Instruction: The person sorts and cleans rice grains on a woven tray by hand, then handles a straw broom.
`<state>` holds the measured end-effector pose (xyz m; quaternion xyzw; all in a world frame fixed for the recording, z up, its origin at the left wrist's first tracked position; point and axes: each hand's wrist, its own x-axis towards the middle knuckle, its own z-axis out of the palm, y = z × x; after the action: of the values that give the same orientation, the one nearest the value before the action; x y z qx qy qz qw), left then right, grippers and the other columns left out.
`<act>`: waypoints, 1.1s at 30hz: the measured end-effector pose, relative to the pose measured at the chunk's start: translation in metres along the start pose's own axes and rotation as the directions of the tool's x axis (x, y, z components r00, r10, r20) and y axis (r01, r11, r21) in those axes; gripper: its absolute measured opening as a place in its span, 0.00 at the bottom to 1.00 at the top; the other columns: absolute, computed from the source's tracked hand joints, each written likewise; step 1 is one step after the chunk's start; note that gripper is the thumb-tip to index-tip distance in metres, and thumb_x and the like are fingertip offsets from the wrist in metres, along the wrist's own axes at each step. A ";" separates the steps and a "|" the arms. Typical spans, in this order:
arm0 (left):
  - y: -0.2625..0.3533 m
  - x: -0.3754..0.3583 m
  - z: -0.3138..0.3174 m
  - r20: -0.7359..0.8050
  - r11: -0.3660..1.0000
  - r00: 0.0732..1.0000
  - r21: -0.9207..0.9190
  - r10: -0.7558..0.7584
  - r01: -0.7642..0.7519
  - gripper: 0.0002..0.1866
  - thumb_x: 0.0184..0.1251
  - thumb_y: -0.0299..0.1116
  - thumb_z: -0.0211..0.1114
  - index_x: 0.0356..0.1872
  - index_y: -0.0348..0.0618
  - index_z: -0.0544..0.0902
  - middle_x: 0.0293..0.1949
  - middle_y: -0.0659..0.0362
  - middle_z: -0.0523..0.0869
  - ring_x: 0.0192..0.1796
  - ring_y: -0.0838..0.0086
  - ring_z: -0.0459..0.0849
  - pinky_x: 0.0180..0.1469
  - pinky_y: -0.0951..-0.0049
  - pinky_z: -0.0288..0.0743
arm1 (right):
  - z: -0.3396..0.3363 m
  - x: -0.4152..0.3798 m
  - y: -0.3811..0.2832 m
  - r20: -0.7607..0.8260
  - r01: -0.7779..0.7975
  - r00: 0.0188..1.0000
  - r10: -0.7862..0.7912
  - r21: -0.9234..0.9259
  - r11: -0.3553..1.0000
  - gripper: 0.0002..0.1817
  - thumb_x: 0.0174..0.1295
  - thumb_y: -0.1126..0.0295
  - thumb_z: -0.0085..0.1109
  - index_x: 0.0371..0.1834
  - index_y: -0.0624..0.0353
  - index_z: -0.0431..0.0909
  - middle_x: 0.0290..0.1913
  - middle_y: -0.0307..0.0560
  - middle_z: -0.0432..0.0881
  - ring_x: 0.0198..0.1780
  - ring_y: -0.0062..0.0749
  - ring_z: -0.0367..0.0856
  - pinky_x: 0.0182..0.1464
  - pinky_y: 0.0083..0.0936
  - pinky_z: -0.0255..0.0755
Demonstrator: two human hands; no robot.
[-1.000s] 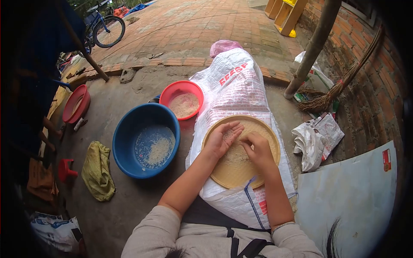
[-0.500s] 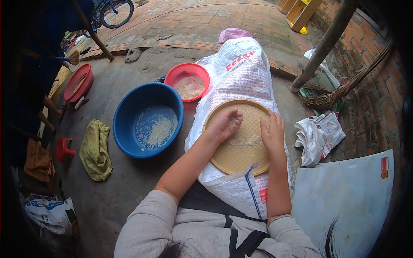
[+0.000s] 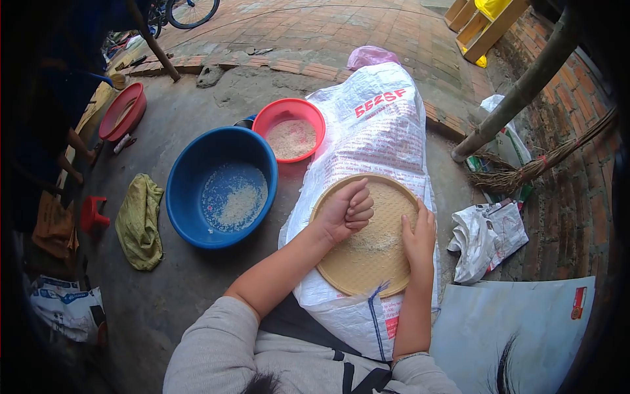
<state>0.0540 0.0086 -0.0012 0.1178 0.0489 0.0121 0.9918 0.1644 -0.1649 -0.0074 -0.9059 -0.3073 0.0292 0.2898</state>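
Observation:
A round woven tray point(image 3: 377, 272) with pale grains scattered over it rests on a white printed sack point(image 3: 371, 144). My left hand point(image 3: 344, 211) is above the tray's left part, its fingers curled in; what they hold, if anything, is hidden. At the tray's right rim, my right hand point(image 3: 419, 235) grips the edge, with fingers along the outside and the thumb over the inside. Left of the sack stands a big blue basin point(image 3: 180, 190) with pale grains at its bottom. Behind it, a red basin point(image 3: 316, 111) also holds grains.
A green sack point(image 3: 139, 223), a red stool point(image 3: 94, 213) and another red basin point(image 3: 134, 111) are at the left, near a person's legs point(image 3: 72, 157). On the right are a wooden post point(image 3: 518, 82), a twig broom point(image 3: 525, 172), crumpled sacks point(image 3: 485, 240) and a white board point(image 3: 512, 328).
My left hand has curled more tightly and turned its back outward above the tray. The view has shifted slightly, so the tray appears lower. My right hand stays on the rim.

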 end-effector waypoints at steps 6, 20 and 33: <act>0.002 0.012 -0.002 -0.013 0.993 0.997 -0.089 -0.082 0.080 0.30 0.75 0.45 0.40 0.06 0.51 0.57 0.06 0.67 0.51 0.09 0.82 0.48 0.09 0.84 0.44 | -0.001 0.008 0.006 -0.004 -0.020 1.000 0.020 0.058 0.998 0.28 0.59 0.66 0.54 0.63 0.58 0.63 0.53 0.56 0.69 0.57 0.50 0.68 0.59 0.39 0.61; 0.030 0.028 -0.012 -0.064 0.994 0.996 -0.092 0.061 -0.067 0.26 0.72 0.44 0.46 0.10 0.50 0.59 0.09 0.69 0.53 0.11 0.84 0.49 0.10 0.83 0.43 | -0.003 0.005 0.018 0.049 -0.124 0.992 0.119 0.101 0.987 0.26 0.59 0.67 0.56 0.61 0.61 0.64 0.54 0.58 0.70 0.57 0.51 0.69 0.59 0.37 0.62; 0.240 -0.043 -0.136 -0.745 0.840 0.591 0.506 0.310 0.196 0.10 0.70 0.33 0.52 0.39 0.35 0.74 0.22 0.64 0.71 0.19 0.86 0.67 0.14 0.89 0.58 | 0.009 0.015 0.028 0.091 -0.189 0.982 0.168 0.345 0.919 0.20 0.61 0.68 0.54 0.56 0.63 0.68 0.54 0.57 0.73 0.58 0.47 0.70 0.60 0.33 0.62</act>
<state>-0.0050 0.2718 -0.0721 0.3743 0.4880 0.0829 0.7841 0.1892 -0.1694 -0.0282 -0.8623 -0.2216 0.1370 0.4343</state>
